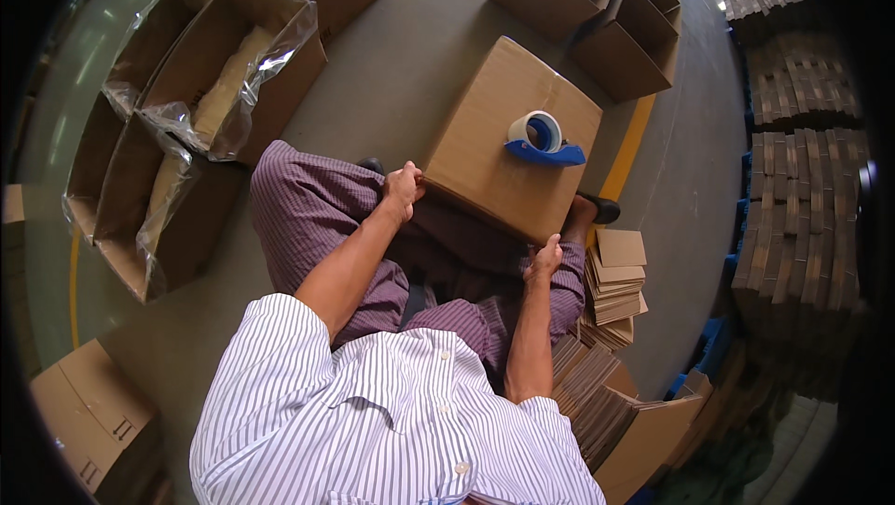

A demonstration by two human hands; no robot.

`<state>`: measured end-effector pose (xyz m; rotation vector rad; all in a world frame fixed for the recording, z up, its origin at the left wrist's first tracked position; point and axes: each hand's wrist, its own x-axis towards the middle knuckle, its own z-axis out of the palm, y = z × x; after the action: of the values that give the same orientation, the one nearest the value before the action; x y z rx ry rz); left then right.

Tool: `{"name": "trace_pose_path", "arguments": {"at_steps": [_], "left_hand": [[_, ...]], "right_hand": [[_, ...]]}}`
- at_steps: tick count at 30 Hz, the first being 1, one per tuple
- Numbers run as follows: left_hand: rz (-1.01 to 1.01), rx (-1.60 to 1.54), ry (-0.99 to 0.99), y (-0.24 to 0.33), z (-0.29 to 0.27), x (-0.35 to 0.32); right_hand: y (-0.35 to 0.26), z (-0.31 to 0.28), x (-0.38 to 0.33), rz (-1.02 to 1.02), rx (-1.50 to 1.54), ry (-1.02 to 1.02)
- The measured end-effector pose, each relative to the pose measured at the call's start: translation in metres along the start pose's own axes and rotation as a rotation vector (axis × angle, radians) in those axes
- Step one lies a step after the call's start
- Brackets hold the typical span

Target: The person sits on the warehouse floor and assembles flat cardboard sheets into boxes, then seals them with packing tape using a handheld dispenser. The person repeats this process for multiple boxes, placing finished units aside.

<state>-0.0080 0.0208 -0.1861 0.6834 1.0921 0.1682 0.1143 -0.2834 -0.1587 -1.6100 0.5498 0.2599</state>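
A brown cardboard box [513,99] stands on the floor in front of my knees, its top face closed. On that top lies a blue tape dispenser [550,156] with a wide roll of tape [547,123] in it. My left hand [404,191] is closed at the box's near left corner, fingers curled against its edge. At the near right corner my right hand [543,258] is closed on the lower edge, thumb pointing up. The box's near side and underside are mostly hidden.
To the left stand several open cartons [244,85] with clear plastic liners and pale contents. Open cartons [626,39] stand beyond the box. By my right leg are small cardboard sheets [615,272] and a carton of cardboard pieces [643,435]. Flattened cardboard stacks [804,216] line the far right.
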Motion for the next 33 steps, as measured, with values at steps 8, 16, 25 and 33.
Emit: {"name": "trace_pose_path", "arguments": {"at_steps": [8, 16, 25, 33], "left_hand": [[-0.117, 0.065, -0.038, 0.008, 0.005, -0.007], [-0.180, -0.059, -0.359, -0.007, 0.004, 0.023], [-0.131, -0.221, -0.244, -0.006, 0.024, 0.020], [-0.036, 0.134, -0.131, 0.018, 0.049, -0.040]], "right_hand": [[0.011, 0.001, -0.003, 0.119, -0.064, -0.013], [0.019, 0.006, -0.006, 0.236, 0.164, -0.092], [0.010, 0.031, -0.027, 0.280, 0.205, -0.066], [-0.014, 0.016, -0.024, 0.389, -0.171, -0.199]]}}
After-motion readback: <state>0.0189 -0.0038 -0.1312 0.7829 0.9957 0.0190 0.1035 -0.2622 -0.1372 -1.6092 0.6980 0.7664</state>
